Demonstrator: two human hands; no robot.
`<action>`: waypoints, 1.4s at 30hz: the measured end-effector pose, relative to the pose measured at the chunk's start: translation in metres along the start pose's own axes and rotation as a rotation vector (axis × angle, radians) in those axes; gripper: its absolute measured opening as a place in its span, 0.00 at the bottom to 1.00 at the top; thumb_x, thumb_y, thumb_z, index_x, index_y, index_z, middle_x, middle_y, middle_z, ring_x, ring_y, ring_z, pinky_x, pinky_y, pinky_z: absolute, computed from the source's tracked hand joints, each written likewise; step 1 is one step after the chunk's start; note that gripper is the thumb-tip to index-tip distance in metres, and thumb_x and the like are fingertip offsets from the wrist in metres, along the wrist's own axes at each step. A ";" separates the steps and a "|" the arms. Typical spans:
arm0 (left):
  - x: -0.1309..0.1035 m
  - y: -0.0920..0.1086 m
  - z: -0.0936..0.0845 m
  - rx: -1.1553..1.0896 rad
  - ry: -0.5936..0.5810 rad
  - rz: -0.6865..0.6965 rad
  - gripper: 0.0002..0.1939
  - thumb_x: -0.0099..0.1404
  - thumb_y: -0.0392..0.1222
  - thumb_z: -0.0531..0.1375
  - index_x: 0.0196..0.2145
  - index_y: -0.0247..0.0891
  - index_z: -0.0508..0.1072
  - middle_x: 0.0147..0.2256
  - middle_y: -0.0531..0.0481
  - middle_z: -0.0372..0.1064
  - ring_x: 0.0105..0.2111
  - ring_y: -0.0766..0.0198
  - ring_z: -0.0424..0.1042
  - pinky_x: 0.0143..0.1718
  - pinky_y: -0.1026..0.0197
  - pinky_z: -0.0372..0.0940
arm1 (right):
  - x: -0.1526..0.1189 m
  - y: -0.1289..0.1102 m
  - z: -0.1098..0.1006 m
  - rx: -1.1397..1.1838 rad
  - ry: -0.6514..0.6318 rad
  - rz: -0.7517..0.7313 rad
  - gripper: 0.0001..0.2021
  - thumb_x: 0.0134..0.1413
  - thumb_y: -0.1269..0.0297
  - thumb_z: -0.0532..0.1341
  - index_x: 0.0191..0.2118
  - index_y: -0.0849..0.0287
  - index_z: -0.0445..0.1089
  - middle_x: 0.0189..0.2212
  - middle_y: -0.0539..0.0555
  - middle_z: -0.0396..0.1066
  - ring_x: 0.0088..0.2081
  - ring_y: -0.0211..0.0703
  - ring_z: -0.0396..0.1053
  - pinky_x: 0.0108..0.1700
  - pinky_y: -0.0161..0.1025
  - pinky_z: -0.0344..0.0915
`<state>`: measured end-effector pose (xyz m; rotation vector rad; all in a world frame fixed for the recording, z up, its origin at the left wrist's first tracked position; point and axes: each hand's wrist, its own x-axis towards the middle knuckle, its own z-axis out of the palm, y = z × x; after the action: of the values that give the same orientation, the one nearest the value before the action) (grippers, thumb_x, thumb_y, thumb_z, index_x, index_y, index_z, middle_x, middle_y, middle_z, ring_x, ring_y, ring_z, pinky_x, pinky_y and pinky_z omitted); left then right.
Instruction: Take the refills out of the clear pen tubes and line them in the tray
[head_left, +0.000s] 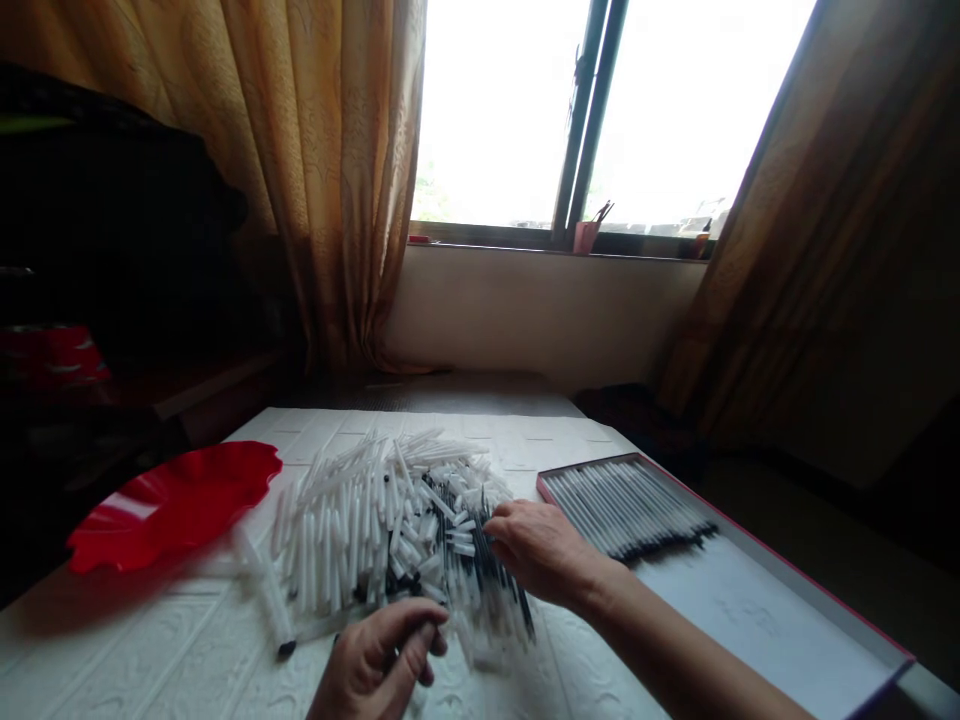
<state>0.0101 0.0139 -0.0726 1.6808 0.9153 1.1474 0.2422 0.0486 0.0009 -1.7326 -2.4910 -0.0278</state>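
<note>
My left hand (386, 655) is low in the middle, thumb and fingers pinched together; whatever they hold, if anything, is hidden. My right hand (536, 545) reaches over the pile, its fingers drawn together at thin dark pen refills (491, 565). What its fingertips grip cannot be made out. Left of the refills lie many white pen barrels (330, 550) in a heap. Short white caps (409, 545) are scattered between the barrels and the refills. One loose barrel with a black end (285, 648) rests left of my left hand.
At the right, a shallow red-edged box lid (795, 590) holds a row of pens with black ends (622, 500). A red wavy-rimmed dish (180, 500) sits at the left of the white-covered table (112, 660). A pink cup (586, 237) stands on the windowsill.
</note>
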 end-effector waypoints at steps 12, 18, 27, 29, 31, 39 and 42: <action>0.027 0.002 -0.037 0.023 0.392 0.036 0.21 0.64 0.58 0.60 0.39 0.36 0.77 0.25 0.53 0.73 0.23 0.66 0.73 0.26 0.68 0.71 | 0.026 -0.023 0.038 0.071 0.173 0.274 0.11 0.65 0.61 0.54 0.46 0.55 0.72 0.41 0.55 0.75 0.41 0.45 0.73 0.39 0.35 0.63; 0.030 -0.002 -0.038 0.167 0.352 0.091 0.17 0.66 0.52 0.57 0.39 0.37 0.77 0.27 0.51 0.77 0.25 0.64 0.77 0.27 0.66 0.72 | 0.037 -0.034 0.037 0.092 0.195 0.255 0.09 0.62 0.60 0.59 0.37 0.55 0.76 0.39 0.55 0.75 0.41 0.46 0.72 0.41 0.36 0.63; 0.024 0.005 -0.030 0.467 0.259 0.385 0.09 0.67 0.42 0.57 0.41 0.42 0.77 0.35 0.49 0.78 0.37 0.60 0.78 0.42 0.60 0.72 | -0.004 -0.016 0.011 0.308 0.412 0.316 0.12 0.62 0.61 0.55 0.35 0.57 0.75 0.36 0.56 0.74 0.34 0.44 0.71 0.41 0.39 0.62; 0.022 0.005 -0.027 0.509 0.240 0.456 0.11 0.67 0.41 0.58 0.44 0.42 0.77 0.41 0.47 0.78 0.42 0.57 0.77 0.47 0.56 0.70 | -0.018 -0.013 0.007 0.417 0.435 0.276 0.13 0.62 0.60 0.54 0.35 0.56 0.75 0.34 0.54 0.74 0.33 0.43 0.70 0.42 0.39 0.62; 0.020 0.003 -0.025 0.574 0.227 0.526 0.13 0.66 0.40 0.58 0.49 0.43 0.75 0.47 0.44 0.75 0.49 0.53 0.73 0.52 0.50 0.67 | -0.028 -0.014 0.004 0.539 0.411 0.211 0.14 0.62 0.58 0.54 0.33 0.57 0.75 0.29 0.52 0.74 0.31 0.41 0.69 0.39 0.38 0.63; 0.014 -0.001 -0.011 0.818 0.136 0.745 0.12 0.74 0.41 0.51 0.50 0.40 0.71 0.36 0.47 0.81 0.33 0.59 0.81 0.38 0.61 0.73 | -0.028 -0.020 0.008 0.876 0.253 0.049 0.25 0.61 0.45 0.52 0.30 0.62 0.75 0.20 0.50 0.69 0.22 0.36 0.65 0.24 0.31 0.62; 0.013 -0.009 -0.013 0.798 0.179 0.664 0.14 0.75 0.44 0.48 0.49 0.39 0.70 0.37 0.46 0.81 0.33 0.60 0.82 0.35 0.65 0.74 | -0.018 -0.005 0.015 0.869 0.295 0.095 0.30 0.67 0.46 0.43 0.35 0.63 0.76 0.24 0.53 0.72 0.22 0.36 0.66 0.24 0.31 0.62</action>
<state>0.0007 0.0324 -0.0745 2.7031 1.0340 1.4852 0.2429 0.0316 -0.0156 -1.3238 -1.7779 0.6486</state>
